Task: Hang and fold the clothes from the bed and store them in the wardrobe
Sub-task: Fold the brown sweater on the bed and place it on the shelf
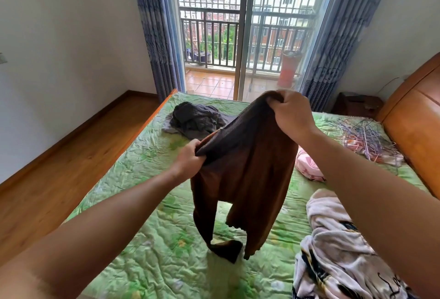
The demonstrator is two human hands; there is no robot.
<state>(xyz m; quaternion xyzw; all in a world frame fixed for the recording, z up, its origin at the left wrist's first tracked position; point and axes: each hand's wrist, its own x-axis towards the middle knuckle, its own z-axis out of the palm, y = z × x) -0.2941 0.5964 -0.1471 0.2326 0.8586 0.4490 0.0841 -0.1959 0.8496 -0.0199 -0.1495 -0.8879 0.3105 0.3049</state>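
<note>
A brown knitted garment [250, 168] hangs in the air over the bed [152, 246], its lower ends touching the green quilt. My left hand [189, 159] grips its lower left top edge. My right hand [291, 113] holds the other top corner higher up. A dark grey pile of clothes [197, 120] lies at the far side of the bed. A pink garment [307, 168] lies to the right, partly hidden by my right arm. A tangle of thin hangers [364, 137] rests near the headboard.
A white patterned blanket [338, 251] is bunched at the bed's near right. The wooden headboard [414, 118] stands on the right. Wooden floor [66, 156] runs along the left of the bed. Blue curtains [157, 30] frame a glass balcony door [242, 32] beyond.
</note>
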